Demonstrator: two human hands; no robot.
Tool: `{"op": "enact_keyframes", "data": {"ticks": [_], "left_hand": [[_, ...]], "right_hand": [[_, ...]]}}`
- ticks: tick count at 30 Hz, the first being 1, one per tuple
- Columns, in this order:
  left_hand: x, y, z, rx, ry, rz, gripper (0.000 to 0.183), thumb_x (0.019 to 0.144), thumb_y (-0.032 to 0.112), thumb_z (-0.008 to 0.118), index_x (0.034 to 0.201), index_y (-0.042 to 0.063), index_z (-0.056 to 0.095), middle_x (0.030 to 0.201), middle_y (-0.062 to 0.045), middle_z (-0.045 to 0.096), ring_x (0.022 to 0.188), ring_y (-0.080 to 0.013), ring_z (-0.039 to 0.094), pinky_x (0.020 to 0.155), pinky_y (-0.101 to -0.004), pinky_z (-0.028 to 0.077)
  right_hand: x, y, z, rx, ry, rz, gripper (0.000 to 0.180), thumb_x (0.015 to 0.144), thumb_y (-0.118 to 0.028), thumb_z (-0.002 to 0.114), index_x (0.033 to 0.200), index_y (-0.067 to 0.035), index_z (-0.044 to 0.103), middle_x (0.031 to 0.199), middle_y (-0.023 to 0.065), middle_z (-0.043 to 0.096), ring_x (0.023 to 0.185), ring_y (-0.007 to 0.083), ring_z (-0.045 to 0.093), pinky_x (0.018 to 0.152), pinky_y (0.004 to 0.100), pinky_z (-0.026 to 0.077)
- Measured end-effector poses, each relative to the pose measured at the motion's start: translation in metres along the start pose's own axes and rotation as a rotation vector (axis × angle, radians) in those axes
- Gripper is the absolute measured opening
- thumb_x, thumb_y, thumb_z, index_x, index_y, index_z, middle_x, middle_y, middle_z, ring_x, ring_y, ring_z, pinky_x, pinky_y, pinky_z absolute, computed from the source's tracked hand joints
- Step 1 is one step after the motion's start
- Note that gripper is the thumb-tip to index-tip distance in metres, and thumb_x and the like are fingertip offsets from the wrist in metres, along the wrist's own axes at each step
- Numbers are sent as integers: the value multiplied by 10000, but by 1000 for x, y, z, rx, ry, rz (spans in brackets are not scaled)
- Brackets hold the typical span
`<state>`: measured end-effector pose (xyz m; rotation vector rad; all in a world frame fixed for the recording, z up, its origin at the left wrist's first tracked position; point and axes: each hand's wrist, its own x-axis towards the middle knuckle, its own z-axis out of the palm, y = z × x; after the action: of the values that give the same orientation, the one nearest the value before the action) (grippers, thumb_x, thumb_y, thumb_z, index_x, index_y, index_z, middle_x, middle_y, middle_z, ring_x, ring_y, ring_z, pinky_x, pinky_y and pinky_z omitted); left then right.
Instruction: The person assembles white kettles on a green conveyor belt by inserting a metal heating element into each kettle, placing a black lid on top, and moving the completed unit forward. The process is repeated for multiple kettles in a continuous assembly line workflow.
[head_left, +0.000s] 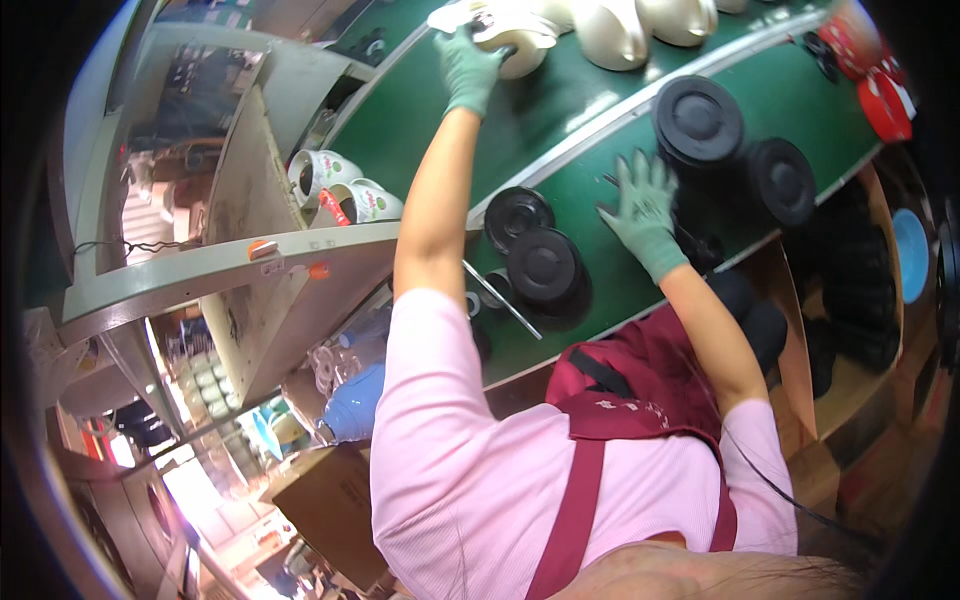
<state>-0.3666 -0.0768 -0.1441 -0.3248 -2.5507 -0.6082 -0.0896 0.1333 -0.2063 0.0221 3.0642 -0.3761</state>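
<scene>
My left hand (469, 71), in a green glove, reaches to the far side of the green work surface (540, 142). Its fingers and thumb grip a cream plastic housing (521, 64) by the edge. Over the nearer strip, my right hand (645, 210), also gloved, has its fingers spread and holds nothing I can see. A thin dark rod (611, 180) pokes out beside those fingers; the rest of it is hidden. Right of this hand stand round black plastic parts (699, 120), and another black disc-shaped part (781, 180). To its left lie a black ring-shaped part (517, 217) and a black round part (544, 264).
More cream housings (611, 34) line the far side. A metal rail (592, 139) divides the surface. A metal rod (502, 300) lies near the front edge. Red parts (885, 105) sit far right, above a carton of black parts (855, 277). Printed white housings (367, 199) stand left.
</scene>
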Motion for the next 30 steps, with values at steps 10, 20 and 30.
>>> {"op": "enact_keyframes", "data": {"ticks": [10,20,30], "left_hand": [[61,-203,-25,128,112,-438,812,751,658,752,1101,-73,709,1142,-260,692,1065,-357,678,911,-480,534],[-61,-395,-168,1181,-500,-777,670,892,557,662,1379,100,604,1344,-131,671,1282,-317,624,1078,-457,479],[-10,-99,-27,734,-249,-1,347,935,383,607,1117,102,697,1096,-188,687,1067,-409,637,933,-533,491]], "right_hand": [[-18,46,72,-26,-33,4,572,945,-383,631,1458,-166,503,1366,126,534,1285,381,502,1001,603,428],[-25,37,65,5,-52,-6,631,866,-376,710,1431,-161,525,1350,122,526,1276,366,491,1021,574,422],[-12,43,55,47,-104,21,909,821,-500,752,1552,-125,364,1502,151,422,1374,389,411,1140,621,303]]}}
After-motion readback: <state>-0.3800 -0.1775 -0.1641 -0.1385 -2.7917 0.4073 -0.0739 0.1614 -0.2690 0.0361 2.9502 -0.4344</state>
